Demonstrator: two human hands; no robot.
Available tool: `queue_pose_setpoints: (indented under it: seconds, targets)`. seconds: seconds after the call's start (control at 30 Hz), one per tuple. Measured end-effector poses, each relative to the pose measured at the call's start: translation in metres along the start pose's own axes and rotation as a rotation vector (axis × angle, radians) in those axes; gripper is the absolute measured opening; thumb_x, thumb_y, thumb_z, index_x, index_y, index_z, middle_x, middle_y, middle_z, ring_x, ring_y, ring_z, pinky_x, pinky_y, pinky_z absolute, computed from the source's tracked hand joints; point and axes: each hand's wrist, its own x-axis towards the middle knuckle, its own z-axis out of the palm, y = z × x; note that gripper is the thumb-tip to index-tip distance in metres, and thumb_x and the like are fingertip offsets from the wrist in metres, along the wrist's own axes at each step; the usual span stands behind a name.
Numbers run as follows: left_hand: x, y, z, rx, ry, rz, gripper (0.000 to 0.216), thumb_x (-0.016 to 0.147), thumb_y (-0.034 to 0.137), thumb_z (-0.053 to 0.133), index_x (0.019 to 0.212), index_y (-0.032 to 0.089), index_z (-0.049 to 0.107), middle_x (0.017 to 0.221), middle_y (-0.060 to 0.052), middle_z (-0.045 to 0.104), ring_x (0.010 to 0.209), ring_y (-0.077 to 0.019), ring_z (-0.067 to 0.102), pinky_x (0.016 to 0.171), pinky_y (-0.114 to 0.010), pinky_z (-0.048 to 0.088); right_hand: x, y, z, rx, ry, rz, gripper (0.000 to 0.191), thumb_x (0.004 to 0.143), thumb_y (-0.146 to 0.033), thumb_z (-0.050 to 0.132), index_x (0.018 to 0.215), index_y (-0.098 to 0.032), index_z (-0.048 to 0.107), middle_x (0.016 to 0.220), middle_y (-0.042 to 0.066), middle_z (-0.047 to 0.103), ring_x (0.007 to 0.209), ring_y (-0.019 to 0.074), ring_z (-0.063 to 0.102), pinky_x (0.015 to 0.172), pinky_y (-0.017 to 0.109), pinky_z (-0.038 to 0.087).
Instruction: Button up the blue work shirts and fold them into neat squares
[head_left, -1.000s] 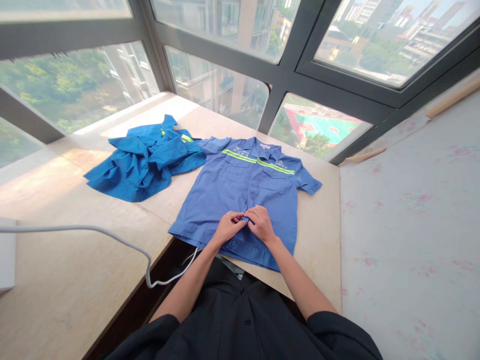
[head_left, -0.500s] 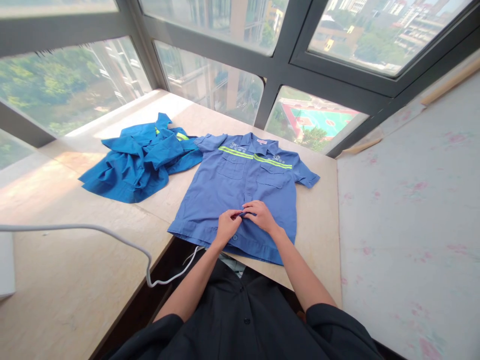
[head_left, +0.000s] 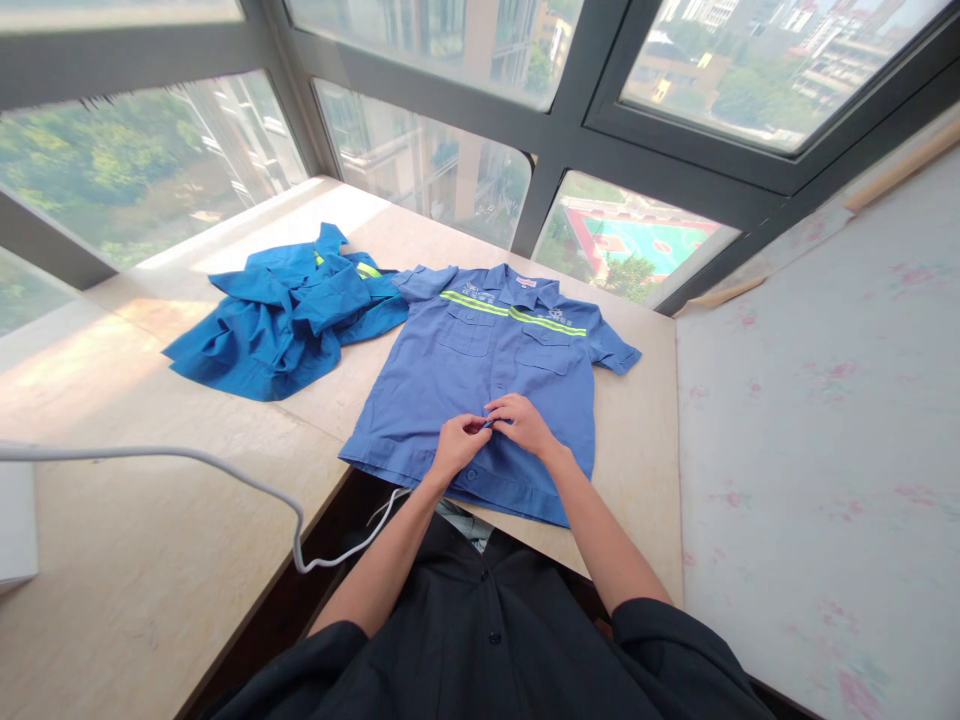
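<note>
A light blue short-sleeved work shirt [head_left: 457,390] with yellow-green reflective stripes across the chest lies flat, front up, on the beige window ledge [head_left: 150,540]. My left hand [head_left: 456,446] and my right hand [head_left: 520,420] meet at its front placket, low on the shirt. Both pinch the fabric edge between fingers and thumb, fingertips touching each other. The collar points away from me, towards the window.
A crumpled darker blue shirt [head_left: 277,320] lies to the left of the flat one. A white cable [head_left: 225,480] runs across the ledge and hangs over its edge from a white device [head_left: 15,520] at far left. A pale floral surface [head_left: 817,430] lies to the right.
My hands have stayed pinched together at the placket, shifting only slightly up the shirt. The view has moved a little.
</note>
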Motion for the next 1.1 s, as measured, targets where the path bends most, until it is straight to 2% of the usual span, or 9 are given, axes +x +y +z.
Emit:
queue_pose_setpoints:
  seconds: [0.3, 0.53, 0.77, 1.1]
  targets:
    - [-0.001, -0.007, 0.003, 0.067, 0.074, 0.052, 0.024, 0.076, 0.007, 0.06, 0.09, 0.017, 0.077, 0.086, -0.004, 0.076, 0.078, -0.0155, 0.069, 0.078, -0.028, 0.054, -0.004, -0.001, -0.002, 0.016, 0.001, -0.035, 0.01, 0.085, -0.019, 0.07, 0.087, -0.026, 0.077, 0.101, 0.005, 0.076, 0.097, 0.0218, 0.067, 0.089, 0.04, 0.049]
    - [0.003, -0.009, 0.002, 0.088, 0.06, 0.041, 0.024, 0.077, 0.007, 0.062, 0.088, 0.019, 0.079, 0.087, -0.004, 0.077, 0.083, -0.0172, 0.07, 0.084, -0.03, 0.054, -0.005, -0.002, -0.002, 0.004, -0.016, -0.036, 0.016, 0.087, -0.016, 0.066, 0.091, -0.026, 0.077, 0.104, 0.006, 0.075, 0.098, 0.0217, 0.066, 0.09, 0.04, 0.049]
    - [0.001, -0.006, 0.003, 0.134, 0.047, 0.033, 0.032, 0.076, 0.002, 0.056, 0.09, 0.02, 0.079, 0.093, -0.004, 0.078, 0.091, -0.0185, 0.07, 0.091, -0.033, 0.053, -0.006, -0.006, 0.0, -0.008, -0.012, 0.006, 0.024, 0.089, -0.012, 0.059, 0.09, -0.028, 0.076, 0.105, 0.004, 0.074, 0.101, 0.0216, 0.064, 0.092, 0.042, 0.048]
    - [-0.003, -0.003, 0.003, 0.288, -0.006, 0.104, 0.03, 0.076, 0.009, 0.058, 0.097, 0.016, 0.077, 0.097, -0.008, 0.076, 0.093, -0.0223, 0.068, 0.09, -0.034, 0.05, -0.014, -0.014, 0.006, -0.033, 0.107, 0.064, 0.022, 0.091, -0.014, 0.056, 0.093, -0.027, 0.075, 0.109, 0.005, 0.073, 0.103, 0.0225, 0.062, 0.093, 0.043, 0.048]
